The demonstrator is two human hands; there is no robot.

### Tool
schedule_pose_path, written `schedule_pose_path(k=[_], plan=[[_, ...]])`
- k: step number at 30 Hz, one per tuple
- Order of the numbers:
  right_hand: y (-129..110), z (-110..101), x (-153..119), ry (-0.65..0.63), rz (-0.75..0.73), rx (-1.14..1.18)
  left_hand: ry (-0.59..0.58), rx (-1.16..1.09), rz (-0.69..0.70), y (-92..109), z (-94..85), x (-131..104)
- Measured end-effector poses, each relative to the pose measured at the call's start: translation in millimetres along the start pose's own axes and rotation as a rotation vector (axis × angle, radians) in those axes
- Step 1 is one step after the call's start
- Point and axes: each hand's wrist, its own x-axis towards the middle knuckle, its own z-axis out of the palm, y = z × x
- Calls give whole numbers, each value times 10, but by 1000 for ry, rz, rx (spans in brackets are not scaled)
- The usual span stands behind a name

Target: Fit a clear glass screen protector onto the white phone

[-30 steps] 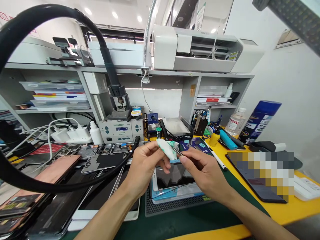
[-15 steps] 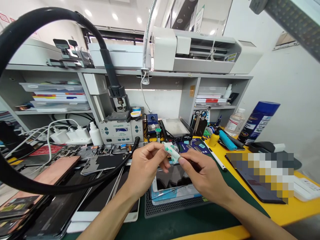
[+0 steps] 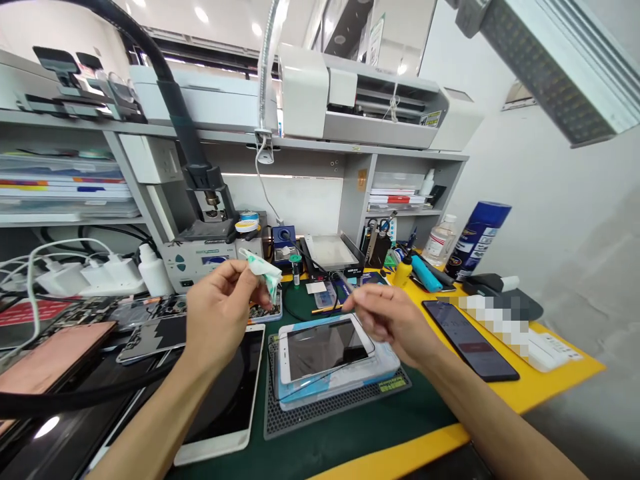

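Note:
A crumpled white and green wrapper [image 3: 265,272] is pinched in my left hand [image 3: 223,310], raised at the left of centre. My right hand [image 3: 393,317] is closed with fingertips round a thin, greyish item [image 3: 345,283] too small to name. Between and below my hands lies a white-framed phone [image 3: 325,348] with a dark screen, on a blue and clear plastic box [image 3: 345,385]. A thin dark cable loops over both. The box rests on a grey perforated pad [image 3: 320,419] on the green mat [image 3: 310,453].
Phones and parts crowd the left, with a white-framed tablet [image 3: 225,393] beside the pad. A dark phone [image 3: 470,339] lies right on the yellow table. Behind stand a hot-air station [image 3: 200,261], yellow bottle [image 3: 403,271] and blue can [image 3: 479,240]. A black hose arches at the left.
My hands have moved apart; the wrapper stays with the left, the thin item shows at the right. The view has shifted right, and more of the phone and box shows.

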Motion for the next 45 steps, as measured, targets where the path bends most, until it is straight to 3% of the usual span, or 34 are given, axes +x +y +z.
schedule_pose_path(k=[3,5,7,11,18,25,31,34,37,42,45], plan=[[-25,-192,83,374,-233,-301,-51,-117,-130,-19,35,29],[-14,-358,165,526,-242,-544,-69,-189,-197,-12,67,21],[23,-523,249,479,-151,-770,-72,-248,-252,-2,81,19],[173,-736,375,358,-64,-888,-102,-308,-353,-24,73,45],[480,-783,487,254,-20,-972,-235,-361,-447,-103,72,32],[335,-589,447,366,-153,-736,-401,-369,-477,-112,71,12],[195,-117,296,42,-171,-351,-529,-400,-520,-95,121,-59],[197,30,265,-73,-100,-81,-561,-420,-562,-66,168,-106],[188,4,277,2,-65,109,-512,-463,-603,-49,189,-94],[156,-247,327,162,-36,176,-325,-503,-623,-85,105,34],[167,-325,342,186,4,211,-262,-467,-595,-114,58,70]])
